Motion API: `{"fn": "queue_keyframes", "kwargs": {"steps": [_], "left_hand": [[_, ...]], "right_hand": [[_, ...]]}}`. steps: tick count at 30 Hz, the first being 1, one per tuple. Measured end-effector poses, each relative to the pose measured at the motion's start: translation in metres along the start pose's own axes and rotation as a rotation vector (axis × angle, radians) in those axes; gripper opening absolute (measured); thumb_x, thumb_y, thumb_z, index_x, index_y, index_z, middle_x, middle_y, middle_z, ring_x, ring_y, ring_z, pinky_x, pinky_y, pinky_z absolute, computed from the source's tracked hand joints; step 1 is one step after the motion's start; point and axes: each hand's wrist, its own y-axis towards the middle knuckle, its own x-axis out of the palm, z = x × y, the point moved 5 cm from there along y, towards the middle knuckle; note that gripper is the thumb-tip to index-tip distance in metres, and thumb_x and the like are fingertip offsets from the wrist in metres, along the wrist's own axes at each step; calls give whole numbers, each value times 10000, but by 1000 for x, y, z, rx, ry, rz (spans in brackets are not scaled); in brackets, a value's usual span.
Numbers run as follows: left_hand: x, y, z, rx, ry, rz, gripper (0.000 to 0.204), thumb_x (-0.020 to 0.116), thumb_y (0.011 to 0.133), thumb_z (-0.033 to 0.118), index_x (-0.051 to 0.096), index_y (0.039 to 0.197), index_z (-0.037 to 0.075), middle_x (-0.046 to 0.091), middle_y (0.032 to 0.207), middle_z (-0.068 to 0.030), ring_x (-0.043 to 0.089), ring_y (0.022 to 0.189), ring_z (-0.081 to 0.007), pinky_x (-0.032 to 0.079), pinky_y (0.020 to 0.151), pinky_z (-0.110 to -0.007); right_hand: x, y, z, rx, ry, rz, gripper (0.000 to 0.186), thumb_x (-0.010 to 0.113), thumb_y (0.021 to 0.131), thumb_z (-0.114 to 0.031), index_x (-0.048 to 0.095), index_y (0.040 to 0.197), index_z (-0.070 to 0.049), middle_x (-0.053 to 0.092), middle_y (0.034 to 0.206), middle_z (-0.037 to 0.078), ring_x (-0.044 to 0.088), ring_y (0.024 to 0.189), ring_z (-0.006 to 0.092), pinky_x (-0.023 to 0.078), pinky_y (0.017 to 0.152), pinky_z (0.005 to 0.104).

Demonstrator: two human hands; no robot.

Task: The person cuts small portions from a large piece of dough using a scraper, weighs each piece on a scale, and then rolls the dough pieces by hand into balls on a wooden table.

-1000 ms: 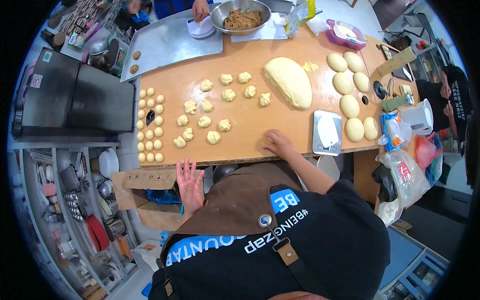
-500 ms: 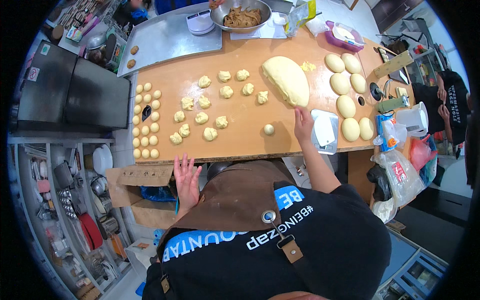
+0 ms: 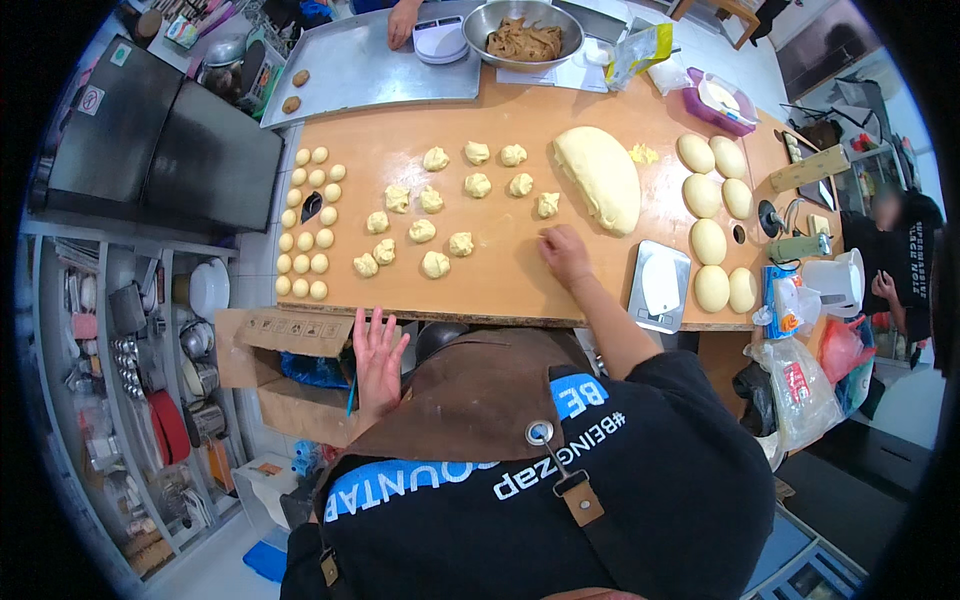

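Note:
My right hand [image 3: 567, 256] is cupped, fingers curled down, on the tabletop where a small smooth dough ball lay; the ball is hidden beneath it. By the table's front edge, my left hand [image 3: 377, 350] is held up with its fingers spread and nothing in them. A large pale yellow dough mass [image 3: 600, 180] lies beyond my right hand. Several rough dough pieces [image 3: 435, 264] are scattered over the middle of the wooden table [image 3: 500, 290]. Rows of small smooth dough balls [image 3: 302, 264] sit at the left end. To the right rests a kitchen scale [image 3: 660, 285].
Several large dough balls [image 3: 709, 242] stand right of the scale. At the back are a metal tray [image 3: 350, 65] and a steel bowl [image 3: 480, 40] of brown filling, with another person's hand [image 3: 402, 22] on the tray. A hand mixer [image 3: 800, 246] lies at the right.
My right hand has moved left from beside the large dough mass, down over the small ball, which it now covers. My left hand stays spread. The view has shifted slightly.

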Motion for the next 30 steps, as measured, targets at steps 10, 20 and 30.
{"fn": "queue_keyframes", "kwargs": {"steps": [10, 20, 30], "left_hand": [[-8, 2, -12, 42, -14, -39, 850, 627, 866, 275, 63, 1482, 119, 180, 1513, -148, 254, 1369, -302, 349, 1044, -433], [-6, 4, -10, 71, -38, -21, 832, 610, 872, 230, 59, 1481, 99, 166, 1510, -179, 263, 1364, -319, 365, 1029, -433], [-5, 5, -8, 80, -59, -63, 833, 615, 865, 196, 61, 1481, 111, 180, 1508, -162, 269, 1361, -303, 368, 1032, -434]], "right_hand": [[-2, -2, 11, 128, -13, -172, 71, 597, 806, -112, 579, 828, -47, 586, 781, 160, 568, 800, 338, 459, 732, 421], [-11, -15, 7, 95, 37, -201, 81, 617, 801, -99, 569, 836, -45, 583, 796, 153, 566, 785, 342, 468, 710, 412], [-15, -30, 22, 54, -82, -214, 188, 675, 774, -144, 551, 876, -47, 564, 826, 148, 550, 800, 342, 461, 696, 424]]}}
